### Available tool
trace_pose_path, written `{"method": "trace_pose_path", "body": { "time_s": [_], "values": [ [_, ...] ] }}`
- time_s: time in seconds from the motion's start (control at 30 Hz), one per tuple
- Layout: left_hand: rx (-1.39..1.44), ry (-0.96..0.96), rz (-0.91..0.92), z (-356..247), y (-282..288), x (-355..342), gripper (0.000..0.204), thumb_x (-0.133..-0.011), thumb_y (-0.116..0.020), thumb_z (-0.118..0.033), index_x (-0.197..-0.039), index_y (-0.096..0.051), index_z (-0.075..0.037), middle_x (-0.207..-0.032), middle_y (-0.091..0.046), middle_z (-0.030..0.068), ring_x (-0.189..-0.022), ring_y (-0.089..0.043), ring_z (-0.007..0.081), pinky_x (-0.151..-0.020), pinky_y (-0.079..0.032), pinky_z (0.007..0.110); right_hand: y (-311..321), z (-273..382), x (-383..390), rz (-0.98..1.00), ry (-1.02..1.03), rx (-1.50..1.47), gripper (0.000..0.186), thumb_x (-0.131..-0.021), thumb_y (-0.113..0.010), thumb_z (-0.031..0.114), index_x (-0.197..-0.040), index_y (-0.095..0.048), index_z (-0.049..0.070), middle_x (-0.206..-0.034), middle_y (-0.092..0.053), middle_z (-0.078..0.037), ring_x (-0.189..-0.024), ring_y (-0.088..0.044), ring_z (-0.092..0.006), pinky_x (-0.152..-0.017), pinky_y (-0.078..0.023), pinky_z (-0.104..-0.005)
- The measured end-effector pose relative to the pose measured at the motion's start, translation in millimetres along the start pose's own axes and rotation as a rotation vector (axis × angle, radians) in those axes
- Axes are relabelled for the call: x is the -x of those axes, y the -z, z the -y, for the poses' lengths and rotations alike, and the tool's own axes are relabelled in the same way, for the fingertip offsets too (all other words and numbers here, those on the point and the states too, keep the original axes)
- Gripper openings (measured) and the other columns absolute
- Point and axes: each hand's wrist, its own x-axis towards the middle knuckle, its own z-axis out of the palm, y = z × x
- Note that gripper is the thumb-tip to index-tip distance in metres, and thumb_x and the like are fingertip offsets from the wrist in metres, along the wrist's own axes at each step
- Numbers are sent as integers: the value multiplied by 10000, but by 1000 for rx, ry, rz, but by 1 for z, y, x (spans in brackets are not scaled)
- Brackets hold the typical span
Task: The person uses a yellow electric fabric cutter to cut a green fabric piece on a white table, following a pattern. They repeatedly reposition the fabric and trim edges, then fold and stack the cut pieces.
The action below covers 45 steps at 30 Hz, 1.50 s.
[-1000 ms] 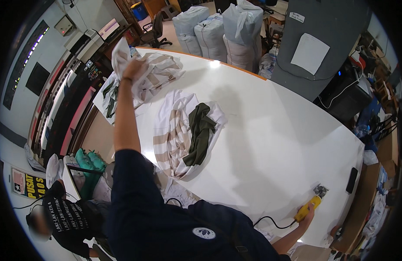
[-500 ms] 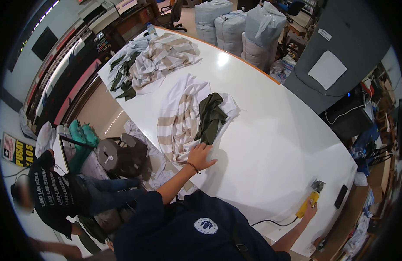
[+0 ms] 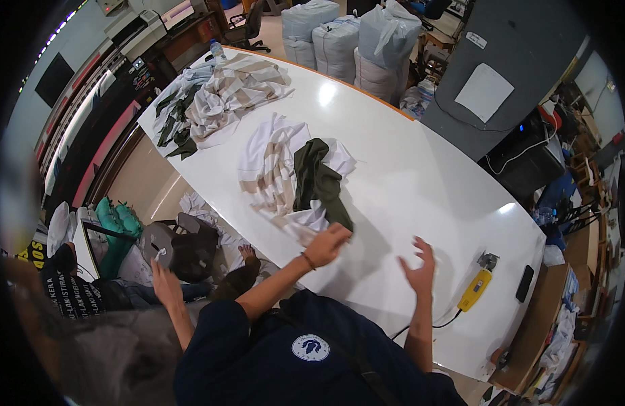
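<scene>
**A:** Where are the person's hands?

**B:** Both reach forward over a large, glossy white counter [image 3: 421, 183]. The left hand [image 3: 328, 245] rests on the near edge of a crumpled white and beige striped cloth [image 3: 275, 169], its fingers curled onto the fabric; whether it actually grips the cloth cannot be told. The right hand [image 3: 419, 266] is released, fingers spread, just above the bare counter and holding nothing.

**A:** What lies around that cloth?

**B:** A dark olive green garment [image 3: 319, 179] is draped on top of it, running from just beyond the left hand away from the person. Farther off, well beyond and to the left of the left hand, a heap of striped beige and dark green clothes [image 3: 214, 98] sits at the far end of the counter.

**A:** Anything near the right hand?

**B:** To its right lies a yellow handheld power tool with a black cord [image 3: 476, 287], and just past that a small flat black device [image 3: 524, 283] near the counter's edge.

**A:** Is anyone else there?

**B:** Yes. Left of the person, below the counter, another person's hand [image 3: 162, 279] reaches toward a dark chair [image 3: 184, 245]. Past the far edge stand several full, pale grey sacks [image 3: 356, 34].
</scene>
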Motion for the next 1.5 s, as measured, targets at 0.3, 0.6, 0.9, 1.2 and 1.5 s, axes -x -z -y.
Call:
{"method": "trace_pose_path", "body": {
  "time_s": [0.3,0.6,0.9,1.2,1.5],
  "values": [
    [-106,-286,241,-114,34,-44,511,-706,-814,-224,-1156,-581,-160,-1039,-621,34,-868,-685,266,-621,-511,384,29,103,-13,486,213,-217,391,-630,-807,51,-1012,-734,20,-945,-749,-131,-912,-725,-317,-805,-561,-380],
    [-546,-104,-516,0,153,-104,299,-763,-719,-89,-1047,-629,-91,-999,-695,98,-815,-698,338,-659,-560,411,183,117,2,-92,677,-481,317,-906,-703,317,-967,-688,7,-844,-692,-131,-755,-677,-260,-661,-534,-388],
    [-802,256,-840,-9,346,-146,327,-818,-714,-176,-1138,-721,-111,-1082,-729,118,-979,-703,265,-796,-545,366,296,99,-46,-1253,223,378,354,-1007,-549,314,-1037,-671,-17,-1022,-683,-118,-925,-663,-256,-839,-530,-374],
    [291,74,-282,-89,278,-213,405,-851,-706,-210,-1227,-685,-58,-1145,-720,122,-1072,-678,218,-868,-548,348,157,113,-55,911,1124,-521,394,-1024,-544,363,-1087,-688,2,-1096,-684,-172,-1010,-661,-326,-899,-525,-426],
    [549,-801,480,-264,159,-242,522,-838,-755,-212,-1308,-641,-17,-1399,-606,130,-1250,-592,209,-1023,-498,352,140,244,-130,-353,624,-499,501,-704,-790,59,-1181,-651,-13,-1144,-681,-97,-1131,-624,-231,-990,-463,-349]
  ]
}}
